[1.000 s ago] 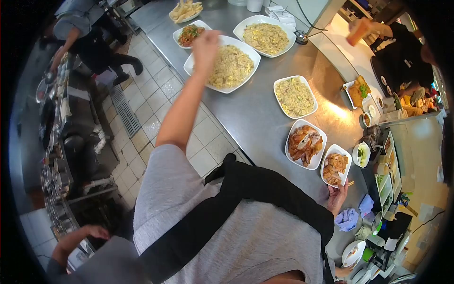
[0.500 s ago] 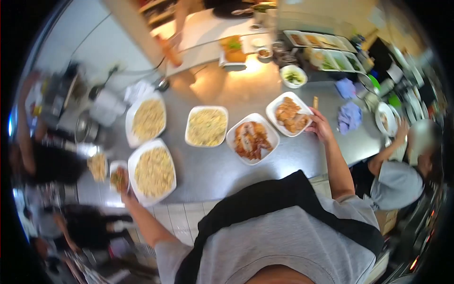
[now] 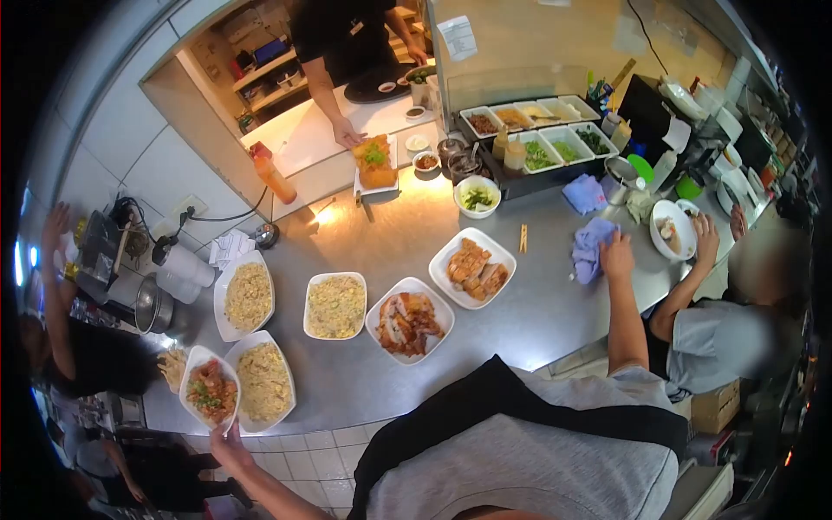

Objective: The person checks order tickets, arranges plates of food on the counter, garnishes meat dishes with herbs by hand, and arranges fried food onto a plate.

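In the head view my left hand [image 3: 230, 444] grips the near rim of a white bowl [image 3: 192, 409] of saucy meat with chopped green onion. That bowl is tilted and partly overlaps a white dish of fried rice [image 3: 265, 383]. On the right, my right hand [image 3: 616, 256] has its fingers closed on a crumpled blue-purple cloth [image 3: 589, 243] lying on the steel counter. Between my hands stand a bowl of sliced browned chicken [image 3: 407, 322], a bowl of golden fried pieces [image 3: 472, 270] and two more dishes of fried rice [image 3: 336, 306].
Topping trays [image 3: 537, 152] line the back right, near a bowl of greens [image 3: 477, 198] and a wooden clothespin [image 3: 523, 238]. A person's hand touches a plate of fried food [image 3: 377, 165] at the hatch. Another person at right handles a white bowl [image 3: 663, 217]. People also stand at left.
My right hand has left the bowl of fried pieces and moved right onto the cloth. My left hand has brought the saucy meat bowl up against the rice dish. The view has shifted.
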Demonstrator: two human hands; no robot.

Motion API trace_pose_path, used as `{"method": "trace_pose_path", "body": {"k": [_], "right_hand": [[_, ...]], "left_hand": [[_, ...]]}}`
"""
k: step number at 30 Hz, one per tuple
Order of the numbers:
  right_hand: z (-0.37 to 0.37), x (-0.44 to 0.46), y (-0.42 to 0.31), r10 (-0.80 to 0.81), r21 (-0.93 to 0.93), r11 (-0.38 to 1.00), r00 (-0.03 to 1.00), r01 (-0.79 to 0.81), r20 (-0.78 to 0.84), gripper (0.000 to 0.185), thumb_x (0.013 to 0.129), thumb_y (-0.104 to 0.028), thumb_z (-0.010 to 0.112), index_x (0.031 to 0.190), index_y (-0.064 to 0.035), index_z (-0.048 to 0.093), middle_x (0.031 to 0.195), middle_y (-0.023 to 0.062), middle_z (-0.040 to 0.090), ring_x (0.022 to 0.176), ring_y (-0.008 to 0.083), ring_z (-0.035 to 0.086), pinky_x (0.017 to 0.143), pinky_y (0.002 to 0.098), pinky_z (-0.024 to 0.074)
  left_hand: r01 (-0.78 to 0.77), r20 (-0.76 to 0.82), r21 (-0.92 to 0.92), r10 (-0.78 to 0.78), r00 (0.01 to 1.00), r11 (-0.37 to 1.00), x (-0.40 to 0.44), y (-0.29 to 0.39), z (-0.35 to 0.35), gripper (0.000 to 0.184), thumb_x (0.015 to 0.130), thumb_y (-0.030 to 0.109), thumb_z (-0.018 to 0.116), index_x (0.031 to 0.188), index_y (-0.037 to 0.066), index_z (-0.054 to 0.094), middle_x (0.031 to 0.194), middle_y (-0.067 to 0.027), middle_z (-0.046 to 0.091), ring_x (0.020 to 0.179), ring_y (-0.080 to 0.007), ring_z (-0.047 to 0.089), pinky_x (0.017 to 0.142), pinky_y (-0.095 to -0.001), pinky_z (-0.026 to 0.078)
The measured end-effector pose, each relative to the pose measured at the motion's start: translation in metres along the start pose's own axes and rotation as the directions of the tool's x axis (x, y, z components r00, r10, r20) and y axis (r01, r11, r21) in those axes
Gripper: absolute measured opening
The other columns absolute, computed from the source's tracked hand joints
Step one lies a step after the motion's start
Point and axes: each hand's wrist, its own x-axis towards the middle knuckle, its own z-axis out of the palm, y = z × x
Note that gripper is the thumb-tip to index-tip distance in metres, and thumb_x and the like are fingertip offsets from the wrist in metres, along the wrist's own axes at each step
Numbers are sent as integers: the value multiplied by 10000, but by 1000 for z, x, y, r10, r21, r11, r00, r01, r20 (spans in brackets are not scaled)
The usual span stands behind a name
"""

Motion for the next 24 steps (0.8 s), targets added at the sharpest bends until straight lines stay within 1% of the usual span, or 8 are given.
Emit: {"method": "trace_pose_path", "body": {"k": [1,4,7,11,16,19,22,24], "right_hand": [[19,6,16,48,-30,999,991,-45,129,298,839,-283,559,1064,-87,548,1095,192,559,897,354,609,753,474,493],[43,23,42,-75,-4,997,980,77,186,280,838,-304,549,990,-69,560,971,184,598,856,366,610,719,480,493],[18,32,31,-150,-89,980,953,179,264,300,872,-284,404,815,-108,639,847,138,666,784,339,644,681,472,506],[-3,46,12,-238,-44,964,928,261,285,310,867,-306,424,863,-73,630,878,175,651,824,363,627,728,475,486],[-13,35,-15,-288,295,934,913,202,288,351,861,-332,450,924,-30,618,917,222,632,874,394,605,787,479,462],[-14,37,-18,-338,359,908,886,217,319,387,858,-348,466,960,-4,611,940,250,620,904,412,592,823,482,447],[18,78,-3,-610,133,785,718,605,336,372,831,-278,517,967,64,565,882,265,628,826,400,617,730,479,494],[-9,100,-26,-648,191,753,660,629,380,282,832,-267,542,962,-18,576,880,205,617,821,384,611,720,474,492]], "left_hand": [[47,7,-46,-47,999,998,-20,-3,15,253,780,90,542,981,-57,584,1054,-148,570,945,-259,572,799,-340,528],[133,120,-72,-124,985,989,-84,-19,75,394,736,105,592,1099,-39,539,1077,-133,584,924,-231,603,709,-314,561],[207,193,-100,-186,963,973,-142,-45,130,425,723,95,601,1120,-37,528,1058,-144,601,833,-219,648,609,-288,595],[378,368,-118,-313,875,918,-210,-64,204,398,728,71,585,1103,-50,532,955,-140,636,769,-224,665,604,-310,600],[483,529,-63,-381,758,874,-265,-90,258,347,754,31,534,1091,-51,544,965,-138,644,756,-215,667,641,-318,587],[508,553,-31,-408,727,861,-288,-98,274,367,758,30,523,1115,-51,541,987,-141,641,784,-222,664,662,-322,580],[493,527,-6,-416,741,870,-303,-94,282,385,755,30,509,1129,-57,538,998,-148,637,802,-224,660,663,-320,576],[468,493,11,-412,766,883,-307,-90,284,390,750,30,500,1128,-60,540,998,-150,636,804,-225,658,664,-321,574]]}}
